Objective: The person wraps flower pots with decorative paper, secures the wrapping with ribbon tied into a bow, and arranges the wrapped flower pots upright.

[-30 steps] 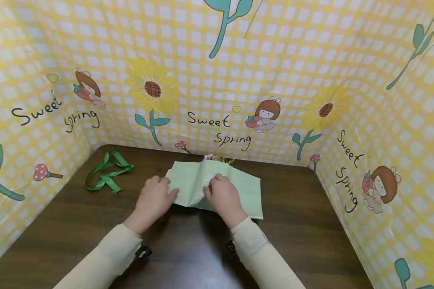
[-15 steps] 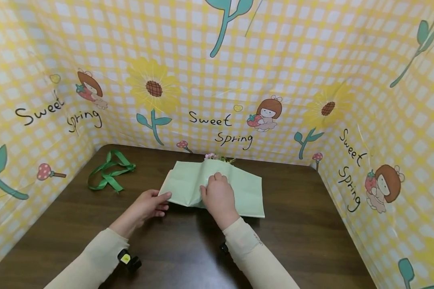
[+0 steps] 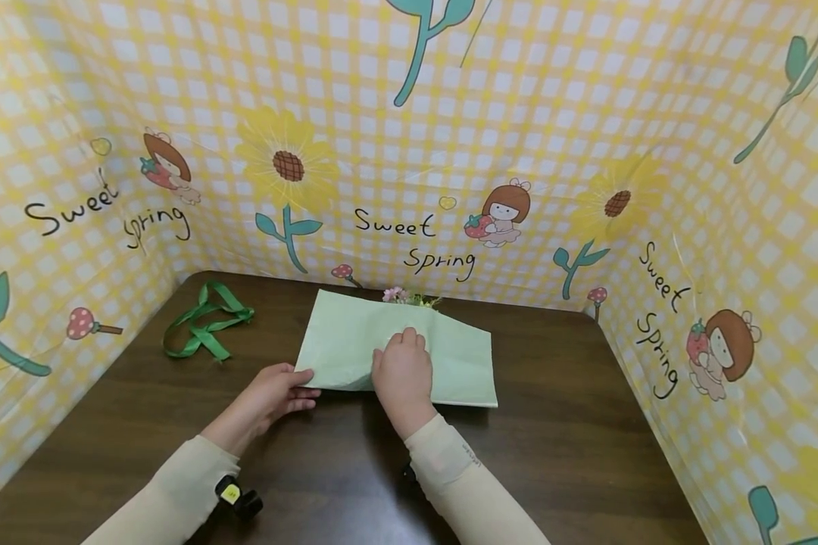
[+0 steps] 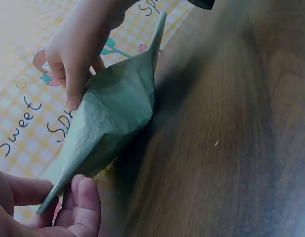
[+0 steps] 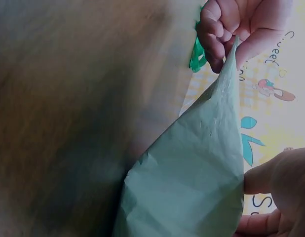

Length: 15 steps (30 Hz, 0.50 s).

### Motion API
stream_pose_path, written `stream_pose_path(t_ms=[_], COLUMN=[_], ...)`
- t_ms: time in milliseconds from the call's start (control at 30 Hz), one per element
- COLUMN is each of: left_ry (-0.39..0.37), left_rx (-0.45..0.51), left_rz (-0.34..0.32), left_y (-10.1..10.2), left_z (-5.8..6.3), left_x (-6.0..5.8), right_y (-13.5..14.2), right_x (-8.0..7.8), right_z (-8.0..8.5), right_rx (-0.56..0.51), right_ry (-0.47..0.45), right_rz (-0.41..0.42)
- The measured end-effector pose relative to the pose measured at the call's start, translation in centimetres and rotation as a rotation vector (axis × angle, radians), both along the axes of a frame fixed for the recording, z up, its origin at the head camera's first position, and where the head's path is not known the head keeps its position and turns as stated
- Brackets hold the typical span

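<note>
A yellow-and-white checked cloth [image 3: 409, 151] printed with flowers walls in the left, far and right edges of the dark wood counter [image 3: 572, 424]. Two cream sleeves [image 3: 153, 496] reach across the counter from the near side. The green paper [image 3: 341, 333] lies near the middle of the far edge, its long axis running left to right, roughly along that edge, with the right end slightly nearer the person. Its near side bulges up into a hollow fold, as the wrist views show. The left hand [image 3: 276, 395] pinches the paper's near left corner between thumb and fingers; the right hand [image 3: 404, 375], fingers curled, grips the paper's middle and covers that part from above. A green ribbon [image 3: 214, 349] sits in loose loops by the counter's far left corner, well apart from both hands. A black device [image 3: 248, 502] is at the left wrist. Pink flowers [image 3: 395, 295] poke out past the paper, toward the counter's far edge; the paper hides what is below them. "Sweet Spring" is written in black three times on the cloth. A yellow label [image 3: 231, 493] on the device and small print [image 3: 473, 454] on the right cuff are too small to read.
</note>
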<state>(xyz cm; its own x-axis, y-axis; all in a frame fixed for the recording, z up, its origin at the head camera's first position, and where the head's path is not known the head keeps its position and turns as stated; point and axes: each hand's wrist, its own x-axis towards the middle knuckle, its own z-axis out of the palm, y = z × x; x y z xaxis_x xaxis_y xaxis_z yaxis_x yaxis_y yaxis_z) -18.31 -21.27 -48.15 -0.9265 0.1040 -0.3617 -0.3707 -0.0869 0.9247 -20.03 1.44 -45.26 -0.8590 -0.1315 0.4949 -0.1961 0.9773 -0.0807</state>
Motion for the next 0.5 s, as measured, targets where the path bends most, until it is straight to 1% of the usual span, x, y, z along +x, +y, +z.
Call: stream_pose_path(t_ms=[133,200,300,400,500], left_ry=[-0.007,-0.023,-0.045,-0.055,-0.045], left_rx=[0.079,0.124,0.175,0.183,0.167], left_rz=[-0.011,-0.005,-0.016,-0.031,-0.041], left_y=[-0.19,-0.12,-0.02,0.07,0.20], left_z=[-0.12,-0.13,-0.13,-0.11,-0.11], left_x=[0.08,0.07,-0.03,-0.22,-0.57], right_y=[-0.36,-0.42,-0.43,-0.55,-0.91], right_x=[-0.05,-0.06,-0.03,0.01,-0.01], right_z=[-0.15,-0.13,-0.06,-0.13,-0.38], right_rx=[0.010,0.016,0.023,0.034,0.062], right_ry=[-0.007,0.003,0.017,0.001,-0.023], right_rz=[-0.019,-0.021,-0.019,-0.021,-0.047])
